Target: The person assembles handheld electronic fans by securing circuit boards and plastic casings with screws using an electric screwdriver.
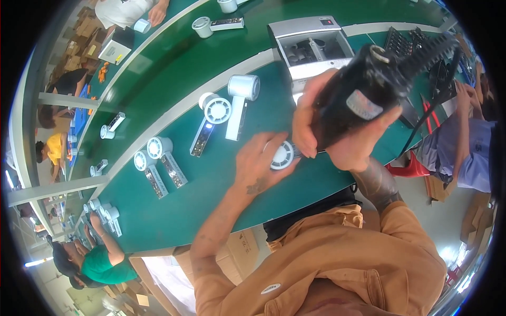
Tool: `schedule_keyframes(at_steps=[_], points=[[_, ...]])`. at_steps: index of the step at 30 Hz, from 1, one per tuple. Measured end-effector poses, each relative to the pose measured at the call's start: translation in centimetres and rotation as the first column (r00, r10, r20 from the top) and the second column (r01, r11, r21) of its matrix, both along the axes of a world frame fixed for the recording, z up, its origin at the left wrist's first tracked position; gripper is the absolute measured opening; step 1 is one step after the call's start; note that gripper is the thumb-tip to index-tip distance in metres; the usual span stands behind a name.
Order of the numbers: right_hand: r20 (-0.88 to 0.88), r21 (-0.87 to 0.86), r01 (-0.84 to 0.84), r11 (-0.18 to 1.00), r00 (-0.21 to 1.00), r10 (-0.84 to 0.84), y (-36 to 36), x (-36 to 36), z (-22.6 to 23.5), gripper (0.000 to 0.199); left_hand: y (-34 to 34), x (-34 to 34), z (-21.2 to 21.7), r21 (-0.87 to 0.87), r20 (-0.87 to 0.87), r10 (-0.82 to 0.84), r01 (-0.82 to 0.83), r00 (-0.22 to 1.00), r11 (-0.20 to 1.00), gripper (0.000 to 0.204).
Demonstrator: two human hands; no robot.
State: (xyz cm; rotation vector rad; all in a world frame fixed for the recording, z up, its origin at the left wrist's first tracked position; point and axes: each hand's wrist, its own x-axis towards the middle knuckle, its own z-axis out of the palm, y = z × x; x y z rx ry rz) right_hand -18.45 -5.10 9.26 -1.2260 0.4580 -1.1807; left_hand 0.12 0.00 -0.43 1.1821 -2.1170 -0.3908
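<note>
My right hand [354, 151] is wrapped round a thick black electric screwdriver [345, 87], whose ribbed cable leads off to the upper right. Its tip is hidden behind my fingers. My left hand [254, 164] grips a small handheld fan [282, 156], with its round pale blue grille facing up; most of its handle is covered by my hands. Left of that hand, several similar fans lie on the green table [221, 210], their handles opened to bare circuit boards. One of them, a fan [217, 111] beyond my left hand, has a small light lit on its board.
A grey screw feeder [315, 50] stands just beyond my right hand. Past a pale rail runs a green conveyor belt [158, 84] carrying more fans. Red-handled pliers [431, 113] and black parts lie at the right. Co-workers [105, 260] sit left and right; a cardboard box [237, 255] stands below the table edge.
</note>
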Motion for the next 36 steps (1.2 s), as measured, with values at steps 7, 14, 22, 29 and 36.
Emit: schedule_keyframes(at_steps=[7, 14, 22, 29, 36], points=[[0.028, -0.032, -0.116, 0.993, 0.993, 0.117, 0.5, 0.2, -1.0, 0.098, 0.5, 0.9, -2.3, 0.094, -0.05, -0.021, 0.025, 0.999, 0.995, 0.054], [-0.1, -0.192, -0.264, 0.945, 0.963, 0.248, -0.5, -0.1, -2.9, 0.097, -0.5, 0.6, 0.1, -0.046, -0.014, -0.034, 0.034, 0.999, 0.998, 0.058], [0.048, -0.116, -0.148, 0.982, 0.987, 0.154, 0.6, 0.0, -1.5, 0.091, 0.0, 0.1, 0.0, 0.047, 0.041, -0.035, 0.033, 0.999, 0.998, 0.051], [0.215, -0.137, 0.056, 0.989, 0.976, -0.026, -0.6, -0.9, -1.1, 0.099, 0.1, -0.3, 0.3, -0.031, -0.009, 0.01, -0.01, 1.0, 0.999, 0.052], [-0.058, -0.14, 0.102, 0.985, 0.992, -0.111, -1.3, 0.0, -1.9, 0.111, -0.1, -0.5, 0.6, -0.033, -0.013, 0.019, -0.019, 1.0, 0.999, 0.051]])
